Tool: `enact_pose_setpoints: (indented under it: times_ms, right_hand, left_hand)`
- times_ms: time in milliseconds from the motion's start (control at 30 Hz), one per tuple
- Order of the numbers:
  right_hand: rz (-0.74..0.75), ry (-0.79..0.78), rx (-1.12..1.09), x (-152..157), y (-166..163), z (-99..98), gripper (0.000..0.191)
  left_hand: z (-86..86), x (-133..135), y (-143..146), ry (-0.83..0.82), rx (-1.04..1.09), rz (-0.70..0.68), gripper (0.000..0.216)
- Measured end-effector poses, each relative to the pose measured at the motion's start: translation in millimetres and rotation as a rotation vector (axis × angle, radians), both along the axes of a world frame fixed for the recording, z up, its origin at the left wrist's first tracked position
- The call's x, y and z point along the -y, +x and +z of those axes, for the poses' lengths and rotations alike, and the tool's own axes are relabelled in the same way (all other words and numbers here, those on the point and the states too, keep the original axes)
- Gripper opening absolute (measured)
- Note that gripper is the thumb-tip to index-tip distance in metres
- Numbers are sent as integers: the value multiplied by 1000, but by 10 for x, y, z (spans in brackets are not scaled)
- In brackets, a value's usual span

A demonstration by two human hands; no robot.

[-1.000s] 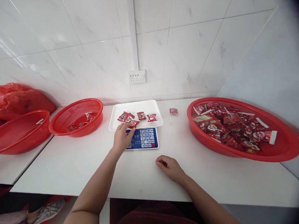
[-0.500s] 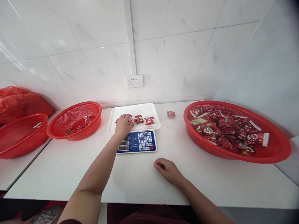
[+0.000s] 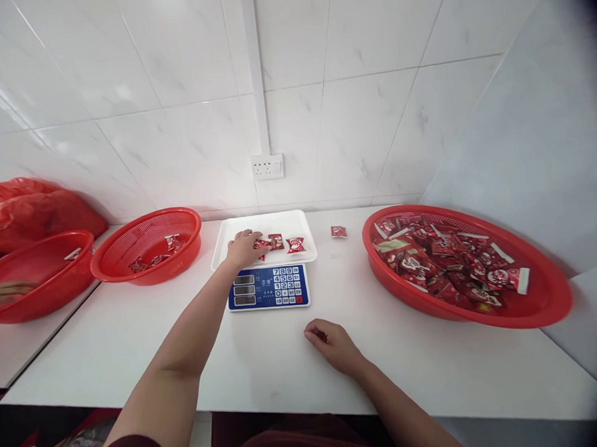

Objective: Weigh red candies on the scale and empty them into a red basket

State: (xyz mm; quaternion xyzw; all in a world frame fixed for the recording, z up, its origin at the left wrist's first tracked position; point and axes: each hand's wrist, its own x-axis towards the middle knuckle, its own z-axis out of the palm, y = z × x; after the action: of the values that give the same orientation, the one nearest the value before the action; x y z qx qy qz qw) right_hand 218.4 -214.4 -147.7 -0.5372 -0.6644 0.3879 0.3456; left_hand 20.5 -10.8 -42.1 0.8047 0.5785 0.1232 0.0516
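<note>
My left hand (image 3: 244,249) reaches over the white tray (image 3: 222,244) of a digital scale (image 3: 268,288). Its fingers curl down onto a small red packet (image 3: 263,245), partly covered by the hand; the thumb is hidden. Two more small red packets, one darker (image 3: 276,241) and one with white print (image 3: 295,245), lie on the tray to the right of my fingers. My right hand (image 3: 333,345) rests on the white table in front of the scale, loosely closed, with nothing visible in it.
A large red basket (image 3: 464,323) with many red packets stands at right. One loose packet (image 3: 338,231) lies between it and the tray. At left are a red basket (image 3: 148,278) with several packets, another red basket (image 3: 56,289) with another person's hand (image 3: 6,292), and red plastic bags (image 3: 37,210).
My left hand has shifted slightly left on the tray, and the packet at its left edge is now hidden. Another person's hand has entered the far-left basket. My right hand stays put.
</note>
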Motion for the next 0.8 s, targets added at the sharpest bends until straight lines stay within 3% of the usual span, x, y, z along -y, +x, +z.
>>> enact_pose_setpoints:
  times_ms: [467,633,800]
  right_hand:
    - [-12,-21,3,2,-3,12,18]
    - [-11,-15,0,2,1,-4,19]
    - [-14,-16,1,-1,4,-19,19]
  left_hand:
    - [-15,-98,43,109,82,98,22]
    - [-19,-164,4,112,336,111,17]
    - [47,-181,13,-18,661,97,17]
